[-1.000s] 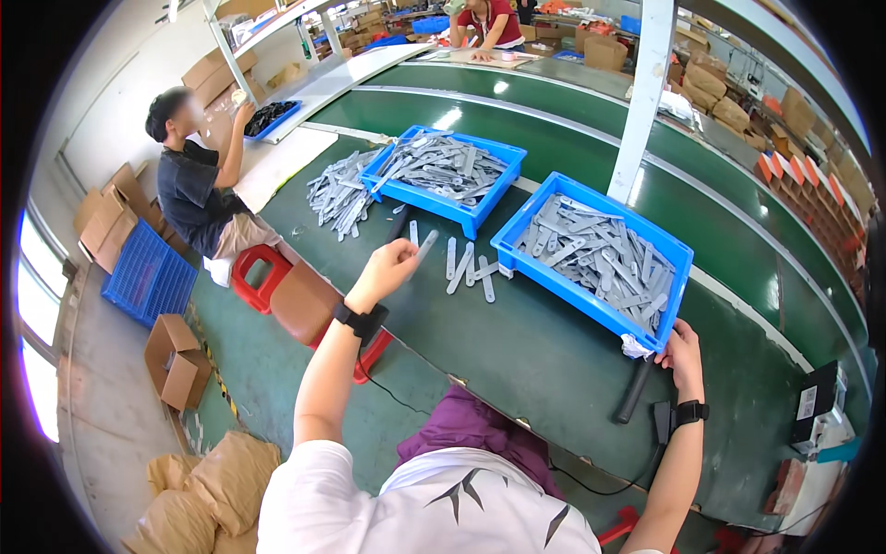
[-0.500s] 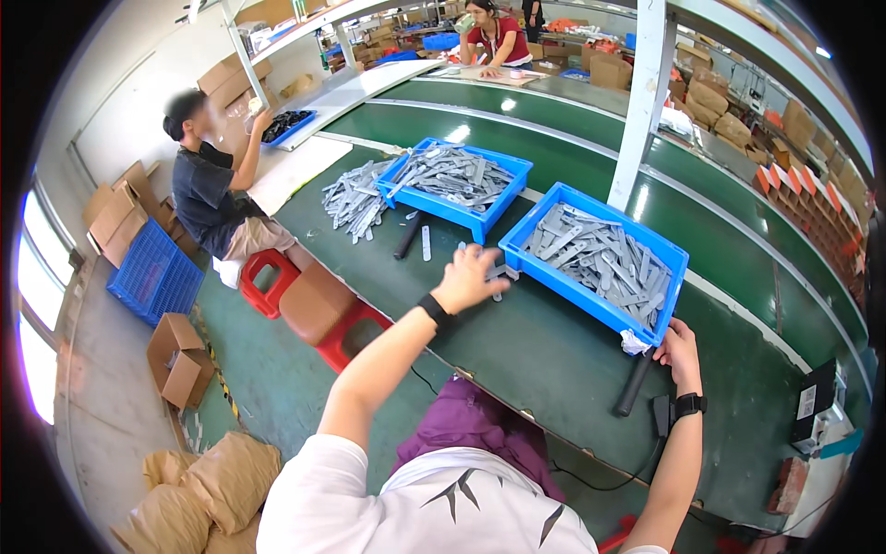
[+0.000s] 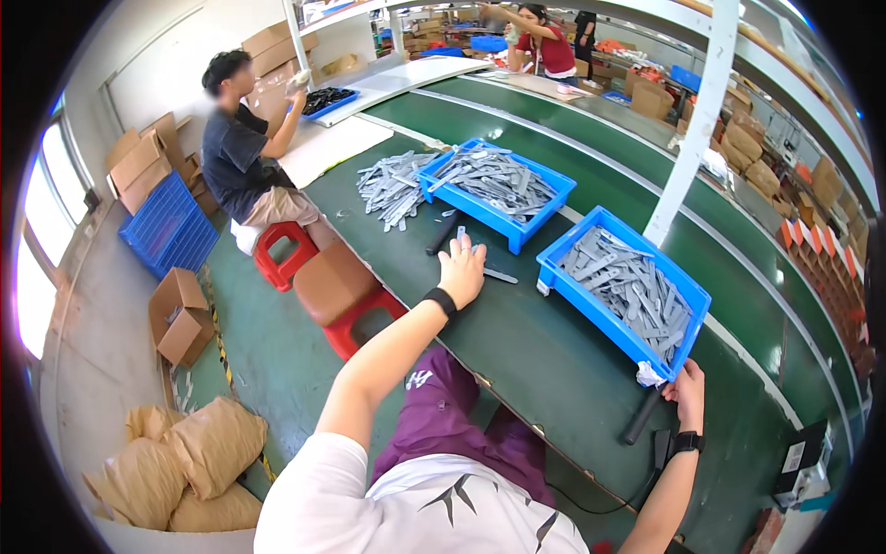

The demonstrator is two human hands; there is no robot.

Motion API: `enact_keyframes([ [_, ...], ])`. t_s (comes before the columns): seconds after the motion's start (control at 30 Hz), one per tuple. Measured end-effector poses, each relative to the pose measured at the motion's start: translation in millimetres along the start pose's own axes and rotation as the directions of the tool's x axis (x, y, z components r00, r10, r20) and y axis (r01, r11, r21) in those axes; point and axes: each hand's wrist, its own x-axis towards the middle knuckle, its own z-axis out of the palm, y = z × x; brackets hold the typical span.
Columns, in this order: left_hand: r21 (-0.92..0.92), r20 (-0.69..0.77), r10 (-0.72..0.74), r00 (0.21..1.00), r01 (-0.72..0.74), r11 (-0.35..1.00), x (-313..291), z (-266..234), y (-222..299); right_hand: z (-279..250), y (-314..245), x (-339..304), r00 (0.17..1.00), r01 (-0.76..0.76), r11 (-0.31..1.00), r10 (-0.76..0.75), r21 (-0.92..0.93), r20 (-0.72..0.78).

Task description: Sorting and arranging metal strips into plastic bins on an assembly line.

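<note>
My left hand [image 3: 461, 271] is palm down on the green table, its fingers stretched over a few loose flat grey strips [image 3: 499, 276]. One strip lies just right of the fingers. My right hand [image 3: 686, 395] is closed at the near right corner of a blue tray [image 3: 600, 319] heaped with such strips; some of its fingers are hidden. Beside it, a tool with a black handle [image 3: 639, 421] lies partly beneath the tray's corner, next to a crumpled white scrap [image 3: 649, 374]. Another black handle [image 3: 443, 233] rests beyond my left hand.
A second blue tray [image 3: 498, 232] of strips stands farther left, beside a loose pile [image 3: 397, 187]. A white post [image 3: 692, 129] rises behind the trays. At left sit a person [image 3: 245, 148] and a red stool [image 3: 355, 319]. Another person [image 3: 546, 46] works across the table.
My left hand has moved left and down onto the loose strips, away from the near tray's corner. My right hand stays at the tray. The whole view has shifted.
</note>
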Motion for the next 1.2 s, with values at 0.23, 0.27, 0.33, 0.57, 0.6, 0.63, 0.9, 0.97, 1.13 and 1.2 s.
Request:
enact_keyframes([
  [0.23, -0.047, 0.13, -0.068, 0.989, 0.075, 0.996, 38.6, 47.4, -15.5, -2.5, -22.4, -22.5, 0.994, 0.065, 0.955, -0.086, -0.291, -0.062],
  [0.27, -0.071, 0.108, -0.048, 0.993, 0.056, 0.996, 38.0, 49.9, -17.4, -4.5, -25.7, -30.7, 0.987, 0.09, 0.909, -0.138, -0.406, -0.089],
  [0.33, -0.124, 0.086, -0.043, 0.995, 0.053, 0.991, 35.5, 48.3, -26.3, -3.2, -43.3, -54.5, 0.985, 0.074, 0.798, -0.153, -0.598, -0.082],
  [0.57, -0.555, -0.139, 0.067, 0.988, -0.134, 0.821, -13.0, -33.6, -89.8, 134.5, -213.8, -176.1, 0.82, 0.061, 0.664, 0.392, -0.745, 0.417],
  [0.6, -0.647, -0.1, 0.094, 0.991, -0.137, 0.75, -31.2, -37.4, -116.6, 171.5, -232.0, -178.7, 0.711, 0.029, 0.693, 0.492, -0.72, 0.503],
  [0.63, -0.741, -0.084, 0.127, 0.988, -0.147, 0.656, -44.2, -43.6, -139.2, 198.0, -245.2, -175.6, 0.55, 0.152, 0.766, 0.46, -0.625, 0.697],
  [0.9, -0.772, 0.275, -0.052, 0.96, 0.253, 0.583, -161.2, -144.7, -347.0, 436.1, -366.8, -186.5, 0.278, 0.354, 0.598, 0.667, -0.719, 0.692],
  [0.97, -0.701, 0.364, -0.272, 0.891, 0.454, 0.55, -216.5, -187.8, -400.0, 495.1, -421.6, -219.1, 0.268, 0.384, 0.511, 0.735, -0.769, 0.623],
  [1.13, -0.438, 0.493, -0.628, 0.603, 0.795, 0.42, -328.0, -323.8, -486.2, 587.4, -511.3, -274.3, 0.027, 0.492, 0.576, 0.739, -0.653, 0.673],
  [1.2, -0.389, 0.46, -0.72, 0.519, 0.847, 0.362, -348.0, -368.4, -509.1, 622.9, -534.7, -291.7, -0.046, 0.623, 0.58, 0.697, -0.525, 0.716],
])
